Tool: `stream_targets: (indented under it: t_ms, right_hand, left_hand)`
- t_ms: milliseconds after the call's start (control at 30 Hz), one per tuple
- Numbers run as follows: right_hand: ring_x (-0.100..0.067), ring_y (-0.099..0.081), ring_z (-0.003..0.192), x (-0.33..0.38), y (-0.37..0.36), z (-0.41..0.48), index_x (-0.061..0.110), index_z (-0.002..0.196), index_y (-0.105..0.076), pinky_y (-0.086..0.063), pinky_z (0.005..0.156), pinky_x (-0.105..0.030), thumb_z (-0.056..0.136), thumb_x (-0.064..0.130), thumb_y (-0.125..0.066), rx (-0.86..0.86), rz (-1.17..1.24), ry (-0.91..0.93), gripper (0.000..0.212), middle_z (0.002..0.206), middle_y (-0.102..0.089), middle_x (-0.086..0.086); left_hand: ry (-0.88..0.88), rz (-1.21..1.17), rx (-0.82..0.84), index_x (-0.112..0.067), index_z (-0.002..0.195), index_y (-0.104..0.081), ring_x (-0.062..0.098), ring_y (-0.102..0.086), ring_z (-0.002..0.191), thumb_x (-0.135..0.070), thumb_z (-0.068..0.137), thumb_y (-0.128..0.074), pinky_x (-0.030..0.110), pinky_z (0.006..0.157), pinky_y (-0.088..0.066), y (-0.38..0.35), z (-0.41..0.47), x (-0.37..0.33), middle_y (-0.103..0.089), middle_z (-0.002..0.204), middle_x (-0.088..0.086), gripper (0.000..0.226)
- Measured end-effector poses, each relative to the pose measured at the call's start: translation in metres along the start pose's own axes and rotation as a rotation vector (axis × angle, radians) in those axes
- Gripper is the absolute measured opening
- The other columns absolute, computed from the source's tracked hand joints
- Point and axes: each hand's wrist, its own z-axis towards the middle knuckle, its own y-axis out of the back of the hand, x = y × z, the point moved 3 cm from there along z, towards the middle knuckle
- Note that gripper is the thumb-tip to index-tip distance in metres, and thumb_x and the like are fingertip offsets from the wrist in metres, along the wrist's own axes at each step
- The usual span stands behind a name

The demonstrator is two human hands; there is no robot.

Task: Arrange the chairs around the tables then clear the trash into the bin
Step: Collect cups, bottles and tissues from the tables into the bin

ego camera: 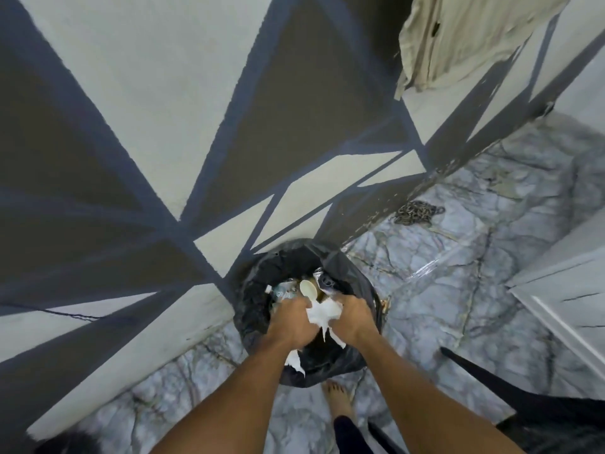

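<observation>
I hold my left hand (289,317) and right hand (352,314) close together, both closed on the crumpled white tissue (322,312), directly over the open black-lined bin (258,290) against the wall, so the scraps should fall inside, not onto the floor.

Beige cloth (465,37) hangs on the patterned wall (163,109) – chain (417,213) on marble floor (474,273)

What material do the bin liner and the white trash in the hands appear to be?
Bin liner: thin black plastic, glossy, with creased folds. White trash: probably soft tissue paper, matte, crumpled and torn into hanging strips, held by the left hand and right hand.
</observation>
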Motion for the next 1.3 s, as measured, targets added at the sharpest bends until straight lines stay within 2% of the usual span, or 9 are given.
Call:
stream_targets:
  t_ms: [233, 333, 567, 667, 733, 833, 967, 1167, 1300]
  right_hand:
    - [-0.026, -0.057, 0.121, -0.014, -0.002, 0.022, 0.014, 0.136, -0.056, -0.046, 0.100, -0.030, 0.081, 0.016, -0.068, 0.089, -0.037, -0.087, 0.056, 0.133, -0.061, -0.008]
    - [-0.025, -0.062, 0.114, -0.014, -0.001, 0.022, 0.013, 0.125, -0.064, -0.050, 0.097, -0.033, 0.079, 0.015, -0.071, 0.098, -0.042, -0.094, 0.047, 0.126, -0.066, -0.008]
    - [-0.018, -0.065, 0.105, -0.020, 0.003, -0.003, 0.018, 0.122, -0.067, -0.051, 0.093, -0.025, 0.078, 0.019, -0.072, 0.034, 0.036, -0.092, 0.045, 0.118, -0.069, -0.003]
    - [-0.017, -0.065, 0.100, -0.021, 0.013, -0.030, 0.019, 0.114, -0.071, -0.052, 0.088, -0.025, 0.077, 0.020, -0.070, -0.022, 0.028, -0.058, 0.037, 0.111, -0.071, -0.001]
    - [-0.018, -0.066, 0.095, -0.018, 0.026, -0.058, 0.021, 0.102, -0.073, -0.051, 0.081, -0.024, 0.078, 0.017, -0.069, -0.090, 0.025, -0.037, 0.025, 0.100, -0.072, 0.000]
    - [-0.019, -0.064, 0.085, -0.012, 0.048, -0.111, 0.024, 0.088, -0.070, -0.050, 0.075, -0.025, 0.077, 0.015, -0.064, -0.218, 0.047, 0.019, 0.016, 0.085, -0.068, 0.004]
    - [-0.024, -0.066, 0.102, -0.020, 0.078, -0.192, 0.017, 0.109, -0.072, -0.055, 0.089, -0.039, 0.075, 0.031, -0.062, -0.344, 0.035, 0.049, 0.038, 0.108, -0.073, -0.005]
    - [-0.019, -0.061, 0.115, -0.080, 0.123, -0.315, 0.019, 0.121, -0.067, -0.051, 0.095, -0.036, 0.081, 0.019, -0.067, -0.585, 0.047, -0.036, 0.040, 0.122, -0.068, -0.001]
    - [-0.019, -0.064, 0.109, -0.146, 0.141, -0.409, 0.020, 0.117, -0.070, -0.052, 0.095, -0.034, 0.079, 0.016, -0.067, -0.760, 0.138, -0.148, 0.038, 0.115, -0.071, 0.000]
  left_hand:
    - [0.015, -0.098, 0.021, -0.019, 0.119, -0.068, 0.024, -0.061, 0.112, -0.012, 0.079, -0.073, 0.032, 0.093, -0.051, -0.010, 0.012, 0.013, -0.065, 0.122, 0.004, 0.040]
    - [0.053, -0.085, 0.029, -0.019, 0.108, -0.068, 0.022, -0.061, 0.102, -0.010, 0.080, -0.071, 0.029, 0.089, -0.052, -0.007, 0.010, 0.022, -0.064, 0.110, 0.008, 0.030]
    - [0.066, -0.083, 0.031, -0.015, 0.125, -0.065, 0.022, -0.061, 0.108, -0.014, 0.081, -0.069, 0.022, 0.087, -0.047, -0.001, -0.008, 0.023, -0.062, 0.122, 0.005, 0.044]
    - [0.003, -0.066, -0.009, -0.022, 0.113, -0.068, 0.021, -0.063, 0.102, -0.022, 0.073, -0.065, 0.030, 0.089, -0.054, 0.002, -0.026, 0.012, -0.064, 0.118, 0.001, 0.040]
    - [-0.060, -0.069, -0.050, -0.023, 0.103, -0.070, 0.020, -0.064, 0.096, -0.023, 0.071, -0.063, 0.037, 0.086, -0.057, 0.004, -0.042, -0.001, -0.067, 0.110, 0.000, 0.032]
    - [-0.219, -0.020, -0.102, -0.018, 0.101, -0.070, 0.024, -0.062, 0.100, -0.016, 0.080, -0.065, 0.036, 0.085, -0.055, 0.008, -0.083, -0.037, -0.068, 0.106, 0.002, 0.021]
    - [-0.431, 0.021, -0.110, -0.023, 0.108, -0.070, 0.024, -0.065, 0.103, -0.021, 0.077, -0.066, 0.038, 0.085, -0.056, -0.001, -0.140, -0.095, -0.071, 0.109, 0.000, 0.031]
    - [-0.711, 0.078, -0.026, -0.020, 0.133, -0.061, 0.019, -0.057, 0.126, -0.022, 0.085, -0.068, 0.035, 0.102, -0.049, -0.047, -0.221, -0.184, -0.062, 0.136, 0.002, 0.049]
    - [-0.887, 0.158, 0.038, -0.019, 0.121, -0.067, 0.021, -0.060, 0.118, -0.021, 0.081, -0.069, 0.034, 0.097, -0.051, -0.093, -0.284, -0.248, -0.068, 0.123, 0.003, 0.040]
